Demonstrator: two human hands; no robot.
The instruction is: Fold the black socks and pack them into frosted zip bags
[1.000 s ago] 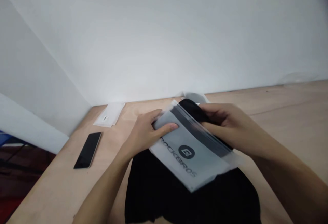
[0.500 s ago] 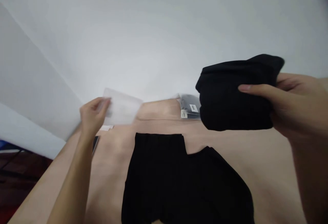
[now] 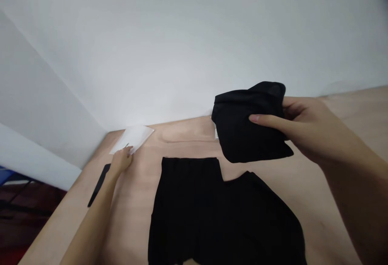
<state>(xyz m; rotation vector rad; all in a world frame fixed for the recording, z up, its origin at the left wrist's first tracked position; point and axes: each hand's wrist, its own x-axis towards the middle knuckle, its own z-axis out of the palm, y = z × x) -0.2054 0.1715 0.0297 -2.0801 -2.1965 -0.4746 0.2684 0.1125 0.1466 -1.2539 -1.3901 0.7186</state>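
Observation:
My right hand [image 3: 298, 125] is closed around a folded black garment [image 3: 250, 125] and holds it in the air above the wooden table [image 3: 188, 139], thumb across its front. My left hand [image 3: 121, 160] reaches far to the left and rests its fingertips on the edge of a frosted plastic bag [image 3: 133, 137] lying flat near the table's back corner; whether the fingers still grip it is unclear. A second black garment [image 3: 218, 212] lies spread flat on the table in front of me, below both hands.
A black phone [image 3: 98, 184] lies near the table's left edge, partly hidden by my left forearm. A white label of another package [image 3: 216, 133] peeks out behind the held garment. White walls stand behind the table; the floor drops away at left.
The folded black garment came out of the frosted bag. My left hand carried the empty bag to the back left corner and set it down; my right hand lifted the garment, then lowered it slightly.

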